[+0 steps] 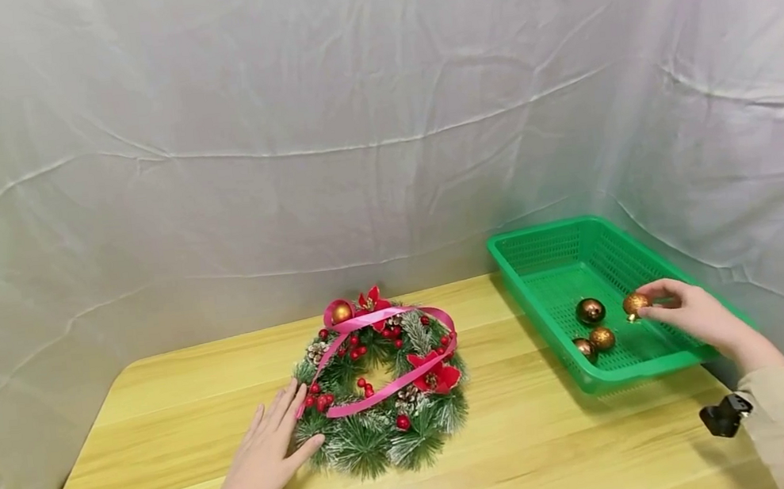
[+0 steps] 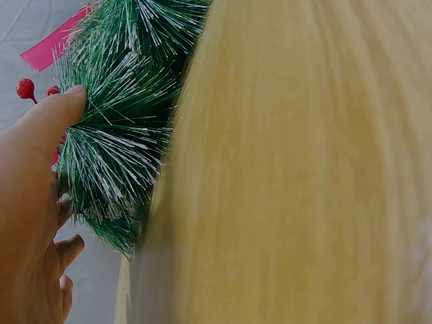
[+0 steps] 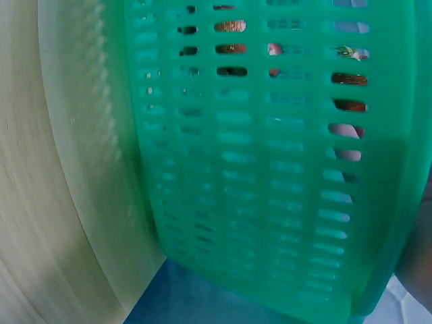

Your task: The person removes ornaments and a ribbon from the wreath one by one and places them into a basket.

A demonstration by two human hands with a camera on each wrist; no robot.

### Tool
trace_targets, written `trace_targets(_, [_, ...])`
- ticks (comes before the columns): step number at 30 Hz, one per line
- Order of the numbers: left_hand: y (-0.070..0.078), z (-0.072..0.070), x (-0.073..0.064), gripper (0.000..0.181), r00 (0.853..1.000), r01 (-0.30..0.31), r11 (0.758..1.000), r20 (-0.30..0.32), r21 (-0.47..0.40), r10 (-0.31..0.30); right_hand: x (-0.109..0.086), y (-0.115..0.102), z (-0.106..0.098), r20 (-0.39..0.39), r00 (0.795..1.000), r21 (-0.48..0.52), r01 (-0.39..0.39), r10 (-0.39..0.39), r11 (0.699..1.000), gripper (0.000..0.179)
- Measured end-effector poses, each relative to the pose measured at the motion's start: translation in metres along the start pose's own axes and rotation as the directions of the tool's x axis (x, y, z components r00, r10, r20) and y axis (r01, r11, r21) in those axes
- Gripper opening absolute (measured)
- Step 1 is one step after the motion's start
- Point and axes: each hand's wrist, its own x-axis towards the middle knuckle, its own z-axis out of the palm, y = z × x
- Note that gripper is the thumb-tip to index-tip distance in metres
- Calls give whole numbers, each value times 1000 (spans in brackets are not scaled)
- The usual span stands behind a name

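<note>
A green pine wreath [image 1: 365, 438] lies on the table, dressed with red berries, red flowers, pine cones and a loose pink ribbon [image 1: 393, 394]. One gold ball [image 1: 342, 312] sits at its far edge, by the ribbon's loop. My left hand [image 1: 263, 449] rests against the wreath's left side with fingers extended; in the left wrist view its thumb [image 2: 67, 108] touches the needles. Over the green basket [image 1: 652, 367], my right hand [image 1: 694, 316] pinches a glittery copper bauble [image 1: 636, 304]. The basket wall hides most of that hand in the right wrist view.
Inside the basket lie a shiny brown bauble [image 1: 590, 311], a glittery one [image 1: 602, 339] and another shiny one [image 1: 585, 349]. The basket stands at the right of the wooden table [image 1: 514, 455]. A grey cloth [image 1: 359, 200] hangs behind. A black device [image 1: 726, 416] is on the right wrist.
</note>
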Motion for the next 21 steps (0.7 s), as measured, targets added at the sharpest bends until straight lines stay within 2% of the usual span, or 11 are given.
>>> trace_targets(4, [0,0,0,79,1000,3,1000,2,-3,-3,1,5,-1,30,1000,-2,4,-4,1000,44])
trace_targets(10, [0,1,-1,79,1000,6,1000,2,-7,-6,2,10,-1,29,1000,-31,8,-7,999,37])
trace_targets(21, [0,2,0,79,1000,6,1000,-5,-7,-6,3,3,0,4,1000,-47,12,-12,999,38])
